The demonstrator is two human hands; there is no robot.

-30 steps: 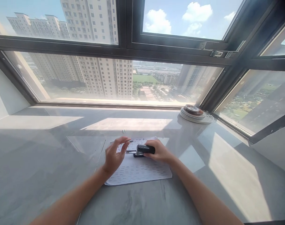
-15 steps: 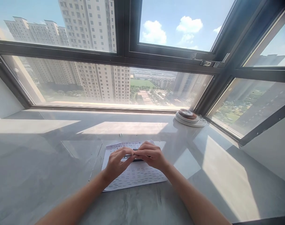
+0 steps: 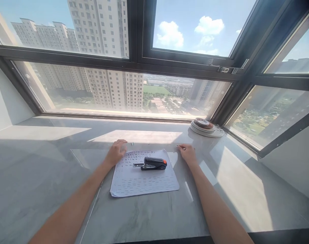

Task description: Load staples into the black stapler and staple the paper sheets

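Grey marbled stone makes up the broad, sunlit ledge we work on, and a dark window frame runs along the far side, beyond the stapler. Our stapler rests on a sheet of paper, its orange tab at the right end and its metal tray jutting from the left.

What has just changed is our grip: half a second ago both hands met over the stapler, and now they are spread wide to either side, neither touching it. Our left hand, beyond the stapler and to its left, has its fingers loose and extended, seemingly holding nothing; we cannot tell whether they graze the paper's edge. Two tiny strips lie on the stone just beside those fingertips, farther off than the stapler. Our right hand, beyond the stapler and to its right, pinches what looks like a small pale piece, too tiny for us to name.

As we judge it, this means the stapler is set aside for the moment, with its tray exposed, while our attention goes to the little bits. Stacked plates stand well beyond the stapler, to its right.
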